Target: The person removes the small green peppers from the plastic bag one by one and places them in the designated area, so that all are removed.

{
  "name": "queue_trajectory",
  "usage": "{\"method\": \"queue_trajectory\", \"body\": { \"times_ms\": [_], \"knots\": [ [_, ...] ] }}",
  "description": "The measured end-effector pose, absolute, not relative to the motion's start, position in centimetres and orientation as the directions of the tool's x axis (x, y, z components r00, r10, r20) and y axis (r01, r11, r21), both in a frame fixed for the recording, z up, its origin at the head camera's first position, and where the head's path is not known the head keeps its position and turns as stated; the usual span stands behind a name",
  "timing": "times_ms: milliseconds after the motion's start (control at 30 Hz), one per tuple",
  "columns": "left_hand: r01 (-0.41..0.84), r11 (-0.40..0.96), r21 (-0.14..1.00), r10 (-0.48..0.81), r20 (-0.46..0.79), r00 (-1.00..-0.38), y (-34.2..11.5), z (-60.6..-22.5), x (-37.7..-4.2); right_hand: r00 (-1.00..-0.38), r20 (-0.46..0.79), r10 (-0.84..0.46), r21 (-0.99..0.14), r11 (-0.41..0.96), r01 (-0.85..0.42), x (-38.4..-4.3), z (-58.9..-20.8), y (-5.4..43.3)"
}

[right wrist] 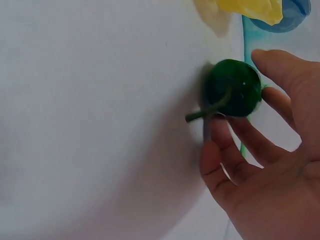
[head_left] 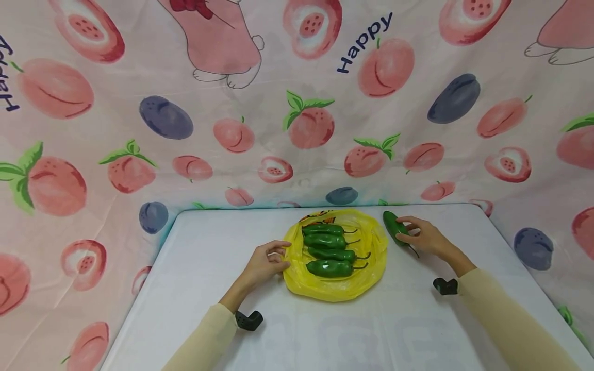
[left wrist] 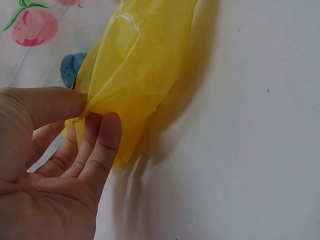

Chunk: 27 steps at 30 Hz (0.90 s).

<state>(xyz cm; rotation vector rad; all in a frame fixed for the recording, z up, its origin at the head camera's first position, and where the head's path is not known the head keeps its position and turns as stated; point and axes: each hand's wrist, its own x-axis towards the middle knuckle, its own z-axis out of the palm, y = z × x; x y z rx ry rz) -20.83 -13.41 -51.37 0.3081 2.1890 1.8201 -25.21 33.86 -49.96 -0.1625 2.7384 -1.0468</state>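
A crumpled yellow plastic bag (head_left: 334, 293) lies spread in a rounded shape on the white table. Several glossy green chili peppers (head_left: 328, 241) rest on it in a row, stems to the right. At the bag's left edge, my left hand (head_left: 265, 264) pinches the thin plastic between thumb and fingers; the left wrist view shows this fold (left wrist: 135, 65) close up. Just right of the bag is another green chili pepper (head_left: 393, 226), its stem toward me. My right hand (head_left: 424, 236) holds it, fingers curled about its side; the right wrist view shows its stem end (right wrist: 232, 90).
A white table (head_left: 209, 232) carries everything. Behind and beside it hangs a pink cloth (head_left: 260, 103) printed with fruit. Small black devices sit by the left wrist (head_left: 249, 320) and the right wrist (head_left: 445, 286).
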Motion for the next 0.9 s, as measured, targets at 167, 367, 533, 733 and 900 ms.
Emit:
{"method": "queue_trajectory", "body": {
  "times_ms": [167,367,533,733,900],
  "knots": [
    [-0.009,0.202,0.979,0.337,-0.078,-0.938,-13.3,-51.2,-20.8,-0.957,-0.168,-0.238,-0.634,0.769,-0.080,-25.5,-49.4,34.1],
    [-0.010,0.234,0.972,0.331,-0.089,-0.939,-13.1,-51.0,-20.8,-0.949,-0.178,-0.259,-0.598,0.795,-0.105,-25.3,-48.7,34.2],
    [-0.001,0.256,0.967,0.332,-0.089,-0.939,-13.1,-51.0,-20.9,-0.949,-0.122,-0.290,-0.585,0.793,-0.167,-24.9,-48.1,34.1],
    [0.016,0.251,0.968,0.334,-0.071,-0.940,-13.0,-50.9,-21.0,-0.947,-0.020,-0.321,-0.526,0.809,-0.263,-24.5,-46.8,33.8],
    [-0.006,0.257,0.966,0.312,-0.089,-0.946,-12.9,-50.9,-20.9,-0.940,0.006,-0.341,-0.510,0.808,-0.296,-24.2,-45.8,33.3]
  ]
}}
